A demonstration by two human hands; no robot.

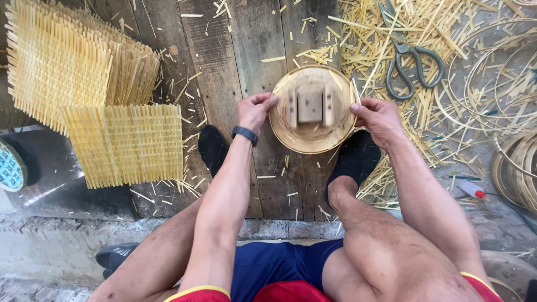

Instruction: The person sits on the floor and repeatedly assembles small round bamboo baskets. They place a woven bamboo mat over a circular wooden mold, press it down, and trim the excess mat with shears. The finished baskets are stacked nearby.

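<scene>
While the person is sitting over the plank floor (235, 50), the left hand (255, 111) and the right hand (379, 116) are gripping opposite edges of a round bamboo form (312, 109), each hand closed on its rim, with fingertips curling over the edge. The form is lying directly between the two hands, just beyond the black-socked feet (353, 159), and small wooden blocks (310, 106) are showing at its centre. It is probably light and fairly stiff, though the thin rim may flex or splinter; the rim at two opposite points, as here, appears the soundest hold. Beyond the right hand, a pair of shears (413, 62) is lying among loose bamboo strips (369, 39), and coiled bamboo hoops (517, 168) are resting further out to that side. Well out from the left hand, woven bamboo mats (123, 142) are stacked. A small red-capped tube (471, 189) is lying near the right forearm.
</scene>
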